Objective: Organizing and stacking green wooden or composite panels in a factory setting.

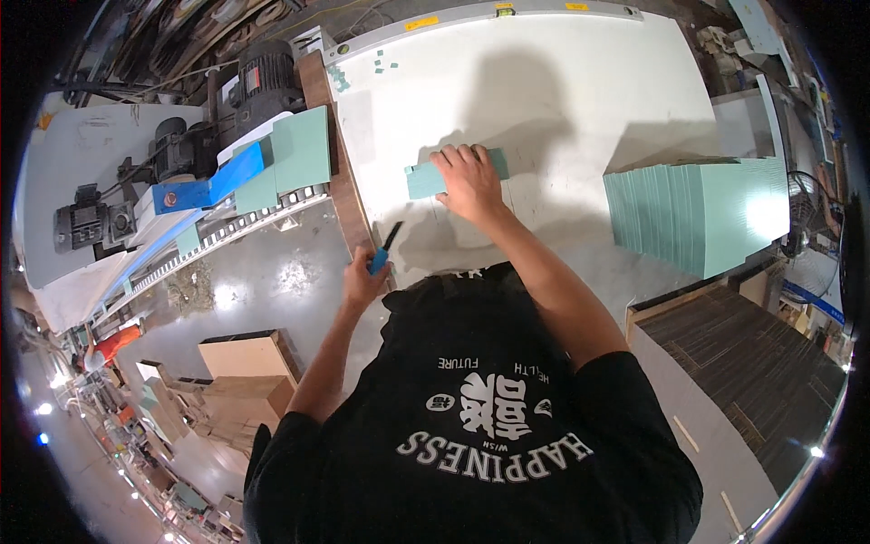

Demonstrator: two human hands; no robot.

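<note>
My left hand [364, 277] is closed round the blue handle of a utility knife [381, 256], its dark blade pointing up and away, near the table's left edge. On the white tabletop [399, 100], my right hand [470, 181] grips a short, flat green strip or stack of strips [422, 181] from above, with the fingers over its far edge and the thumb on the near side. The palm covers part of the green piece. Whether it is one piece or several, I cannot tell.
A tall stack of green boards [671, 213] stands on the right of the table. Small green scraps [337, 77] lie at the far left corner, and a spirit level [507, 13] runs along the far edge. A machine with motors [263, 82] and green panels [302, 150] adjoins the left side.
</note>
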